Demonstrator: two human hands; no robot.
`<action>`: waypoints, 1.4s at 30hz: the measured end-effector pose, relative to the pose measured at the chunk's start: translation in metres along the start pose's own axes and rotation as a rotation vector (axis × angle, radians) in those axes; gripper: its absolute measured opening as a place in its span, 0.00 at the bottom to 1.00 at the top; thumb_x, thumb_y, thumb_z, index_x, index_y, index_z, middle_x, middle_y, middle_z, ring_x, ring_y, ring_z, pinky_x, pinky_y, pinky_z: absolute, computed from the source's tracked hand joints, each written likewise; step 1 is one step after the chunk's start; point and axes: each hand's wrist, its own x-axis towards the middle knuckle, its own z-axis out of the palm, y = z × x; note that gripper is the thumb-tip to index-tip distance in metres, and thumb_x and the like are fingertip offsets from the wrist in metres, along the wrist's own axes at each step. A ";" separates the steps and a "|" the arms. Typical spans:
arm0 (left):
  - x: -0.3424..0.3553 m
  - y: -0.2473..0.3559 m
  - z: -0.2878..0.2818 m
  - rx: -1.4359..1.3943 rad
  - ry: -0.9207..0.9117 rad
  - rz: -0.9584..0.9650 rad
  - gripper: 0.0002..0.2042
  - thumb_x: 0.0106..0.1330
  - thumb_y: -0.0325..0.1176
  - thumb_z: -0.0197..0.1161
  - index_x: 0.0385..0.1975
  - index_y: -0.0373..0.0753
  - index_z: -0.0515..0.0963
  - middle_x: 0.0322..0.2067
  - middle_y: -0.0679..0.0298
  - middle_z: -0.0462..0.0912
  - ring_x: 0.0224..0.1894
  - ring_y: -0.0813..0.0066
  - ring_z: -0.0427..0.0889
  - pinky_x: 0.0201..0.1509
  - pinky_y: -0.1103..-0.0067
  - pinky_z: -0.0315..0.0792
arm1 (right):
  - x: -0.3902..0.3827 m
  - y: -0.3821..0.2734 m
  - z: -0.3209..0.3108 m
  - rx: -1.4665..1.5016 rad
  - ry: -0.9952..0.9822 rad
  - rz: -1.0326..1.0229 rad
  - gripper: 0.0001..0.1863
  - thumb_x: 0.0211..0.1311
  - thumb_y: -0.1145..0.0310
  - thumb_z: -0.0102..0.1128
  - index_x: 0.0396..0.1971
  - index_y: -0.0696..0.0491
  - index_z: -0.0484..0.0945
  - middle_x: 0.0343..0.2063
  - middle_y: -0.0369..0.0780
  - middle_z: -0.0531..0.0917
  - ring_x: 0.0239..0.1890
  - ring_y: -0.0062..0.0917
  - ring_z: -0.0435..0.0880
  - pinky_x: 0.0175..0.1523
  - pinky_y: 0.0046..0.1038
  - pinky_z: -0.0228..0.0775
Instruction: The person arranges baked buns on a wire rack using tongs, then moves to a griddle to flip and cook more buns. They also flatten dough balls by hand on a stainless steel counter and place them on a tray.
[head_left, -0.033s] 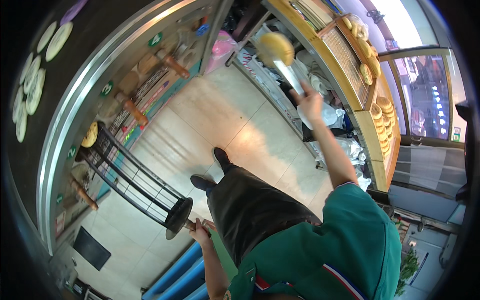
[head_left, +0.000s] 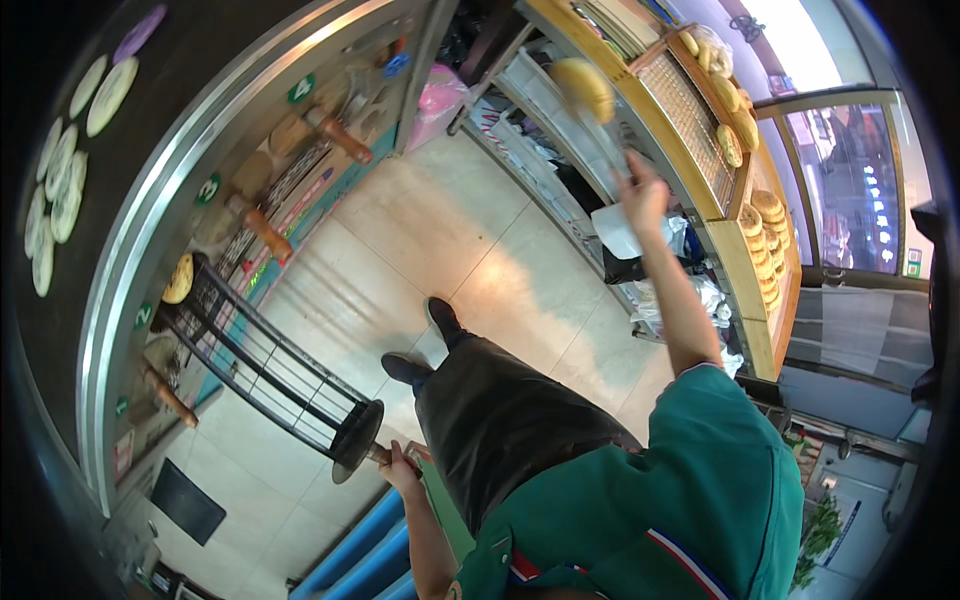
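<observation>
My left hand [head_left: 401, 467] is wrapped round the wooden handle of a black metal oven rack [head_left: 270, 375], which is pulled out of the oven front. At the rack's far end, by the oven opening, rests a golden flatbread [head_left: 179, 279]. My right hand [head_left: 645, 200] is raised to the right and grips shiny metal tongs [head_left: 604, 145], smeared by motion. At their tip hangs a round yellow flatbread [head_left: 583, 90], also blurred, in front of the wooden counter. How the tip holds the bread is too blurred to tell.
Several wooden handles [head_left: 262, 228] stick out of the oven front. Pale dough pieces [head_left: 112, 97] lie on the dark top. On the wooden counter [head_left: 735, 255] are a wire cooling rack [head_left: 685, 120] and stacked flatbreads [head_left: 765, 235]. Plastic bags [head_left: 700, 300] fill the shelf beneath. Blue cylinders [head_left: 355, 550] stand below.
My right hand has moved a little to the right, carrying the tongs and flatbread closer to the counter. My left hand and the pulled-out rack stay nearly still.
</observation>
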 end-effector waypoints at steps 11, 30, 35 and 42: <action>-0.031 0.040 0.021 0.066 0.088 -0.012 0.07 0.69 0.36 0.59 0.32 0.41 0.74 0.11 0.74 0.67 0.11 0.86 0.63 0.13 0.83 0.52 | 0.043 0.134 -0.025 -0.047 -0.119 0.162 0.24 0.61 0.61 0.66 0.52 0.60 0.76 0.27 0.36 0.83 0.25 0.18 0.78 0.32 0.26 0.71; -0.037 -0.038 0.008 -0.006 0.074 -0.002 0.12 0.64 0.36 0.67 0.19 0.40 0.78 0.14 0.70 0.74 0.16 0.81 0.71 0.19 0.80 0.60 | -0.174 -0.414 0.255 1.126 -1.839 0.525 0.09 0.64 0.64 0.63 0.34 0.54 0.81 0.25 0.31 0.81 0.22 0.11 0.76 0.24 0.16 0.67; 0.011 0.068 0.012 -0.048 0.053 0.027 0.17 0.65 0.34 0.65 0.14 0.42 0.69 0.09 0.72 0.65 0.10 0.83 0.64 0.14 0.79 0.56 | -0.168 -0.362 0.234 1.352 -1.870 0.397 0.08 0.64 0.69 0.61 0.38 0.57 0.79 0.27 0.31 0.80 0.23 0.10 0.74 0.28 0.14 0.66; 0.166 0.269 0.023 0.211 0.097 0.016 0.11 0.64 0.39 0.62 0.22 0.45 0.73 0.09 0.73 0.63 0.08 0.81 0.59 0.11 0.78 0.50 | -0.095 -0.158 0.109 1.174 -1.350 0.779 0.13 0.67 0.67 0.57 0.47 0.58 0.78 0.29 0.34 0.80 0.28 0.16 0.76 0.36 0.20 0.70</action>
